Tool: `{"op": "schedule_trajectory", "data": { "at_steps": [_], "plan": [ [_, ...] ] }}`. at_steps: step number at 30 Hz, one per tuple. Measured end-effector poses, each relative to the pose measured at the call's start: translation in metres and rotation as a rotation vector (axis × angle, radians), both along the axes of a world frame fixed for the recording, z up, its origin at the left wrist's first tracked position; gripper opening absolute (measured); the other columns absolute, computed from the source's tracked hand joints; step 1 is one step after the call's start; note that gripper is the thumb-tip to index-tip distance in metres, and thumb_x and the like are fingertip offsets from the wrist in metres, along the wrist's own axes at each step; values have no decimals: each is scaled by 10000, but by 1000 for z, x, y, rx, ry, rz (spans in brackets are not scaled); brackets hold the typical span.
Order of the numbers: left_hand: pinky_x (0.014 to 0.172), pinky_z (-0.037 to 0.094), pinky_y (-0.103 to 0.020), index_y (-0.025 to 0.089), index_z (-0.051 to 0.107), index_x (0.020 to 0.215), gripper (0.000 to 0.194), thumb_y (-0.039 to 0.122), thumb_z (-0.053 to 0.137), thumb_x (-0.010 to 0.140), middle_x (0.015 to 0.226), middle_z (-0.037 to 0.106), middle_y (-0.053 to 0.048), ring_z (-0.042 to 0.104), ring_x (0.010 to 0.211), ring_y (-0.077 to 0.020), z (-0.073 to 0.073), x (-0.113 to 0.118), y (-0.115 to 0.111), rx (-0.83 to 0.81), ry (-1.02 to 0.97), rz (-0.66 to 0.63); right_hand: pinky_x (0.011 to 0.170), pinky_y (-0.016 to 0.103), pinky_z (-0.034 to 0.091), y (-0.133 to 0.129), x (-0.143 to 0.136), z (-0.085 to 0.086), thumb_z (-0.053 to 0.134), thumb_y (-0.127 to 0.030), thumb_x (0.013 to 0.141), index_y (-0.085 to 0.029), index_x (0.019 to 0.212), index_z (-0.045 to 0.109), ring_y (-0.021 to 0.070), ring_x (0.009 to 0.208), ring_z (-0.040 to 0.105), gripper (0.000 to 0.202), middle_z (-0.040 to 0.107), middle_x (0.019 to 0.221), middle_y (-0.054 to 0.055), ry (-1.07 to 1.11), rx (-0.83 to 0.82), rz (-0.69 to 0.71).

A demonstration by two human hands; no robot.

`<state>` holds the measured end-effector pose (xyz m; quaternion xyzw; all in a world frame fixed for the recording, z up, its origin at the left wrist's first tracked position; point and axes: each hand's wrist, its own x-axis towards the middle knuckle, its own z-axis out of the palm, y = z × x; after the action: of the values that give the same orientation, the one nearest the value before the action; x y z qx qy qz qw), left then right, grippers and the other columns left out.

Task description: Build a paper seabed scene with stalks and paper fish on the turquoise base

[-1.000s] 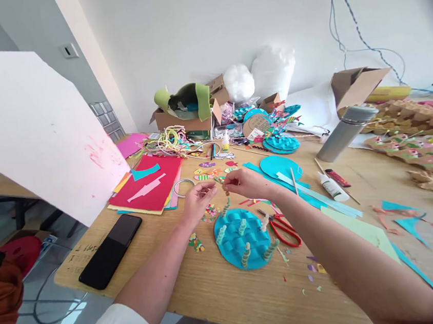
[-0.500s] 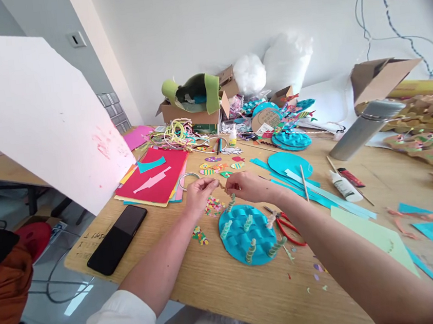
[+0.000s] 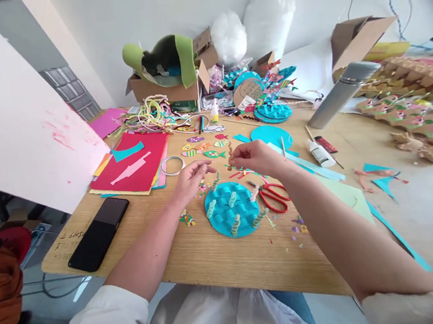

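A thin brown twisted strip (image 3: 230, 154) is at the centre of the frame, pinched between the thumb and fingers of the right hand (image 3: 253, 158). Its long axis is nearly upright, running up and down the frame, with one end above the fingertips and the other just below them. The left hand (image 3: 191, 180) is near it, just left of centre; its fingers are loosely extended, with a narrow gap at the thumb and nothing visible in them.

Just below the hands is a round blue woven mat (image 3: 228, 217) with pale green coils and one pinkish coil standing on it. Red-handled scissors (image 3: 274, 197) lie at its right. Above the left hand are paper fish (image 3: 203, 148) and a silvery ring (image 3: 172, 165); red paper (image 3: 131, 163) and a black phone (image 3: 99, 233) lie toward the left.

All this is on a light wood-grain table (image 3: 196, 264) against a pale wall (image 3: 110, 34). A large white board (image 3: 22, 115) with pinkish smears fills the upper left; a grey bottle (image 3: 341, 97) lies tilted at the upper right.

Handwriting at the table's left edge and print on the cardboard disc (image 3: 247, 92) are too small to read.
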<state>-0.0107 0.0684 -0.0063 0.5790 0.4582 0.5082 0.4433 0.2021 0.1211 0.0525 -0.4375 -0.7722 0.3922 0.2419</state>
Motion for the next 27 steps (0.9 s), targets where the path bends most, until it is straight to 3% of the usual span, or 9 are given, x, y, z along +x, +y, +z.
{"op": "schedule_trajectory", "data": {
  "at_steps": [5,10,14,18,22,27],
  "plan": [
    [651,453,-260,152,677,1114,565,601,386,931,939,763,-100,652,858,-184,-5,3,7,-103,6,-63,531,245,404,-14,16,-34,671,-427,699,-154,732,669,124,577,556,275,675,667,31,73,-124,-101],
    [602,426,-261,142,702,1062,658,678,357,901,895,766,-114,671,804,-195,1,8,16,-192,42,-144,524,247,363,-19,15,-44,648,-452,704,-137,724,675,117,561,510,317,642,637,20,27,-129,-111],
    [689,456,-273,138,716,999,455,542,546,875,877,765,-99,684,880,-208,5,16,28,-185,68,-186,532,251,355,-20,15,-43,637,-445,708,-137,716,668,115,564,492,310,633,638,19,46,-103,-123],
    [841,487,-323,142,728,908,238,297,752,728,893,762,-69,688,886,-196,2,25,41,-171,50,-210,527,244,352,-22,14,-47,615,-404,732,-146,709,672,116,570,492,266,639,641,17,38,-69,-124],
    [813,504,-327,143,745,882,241,250,779,669,882,761,-71,684,824,-187,-6,30,42,-163,41,-200,531,244,374,-24,12,-50,615,-417,739,-150,727,686,124,577,513,277,663,658,28,22,-50,-144],
    [802,506,-324,150,757,931,347,317,810,631,885,762,-72,674,819,-188,-7,29,38,-142,28,-163,529,241,372,-24,10,-51,610,-414,744,-157,726,697,123,579,510,272,674,666,28,6,-45,-146]
  ]
}}
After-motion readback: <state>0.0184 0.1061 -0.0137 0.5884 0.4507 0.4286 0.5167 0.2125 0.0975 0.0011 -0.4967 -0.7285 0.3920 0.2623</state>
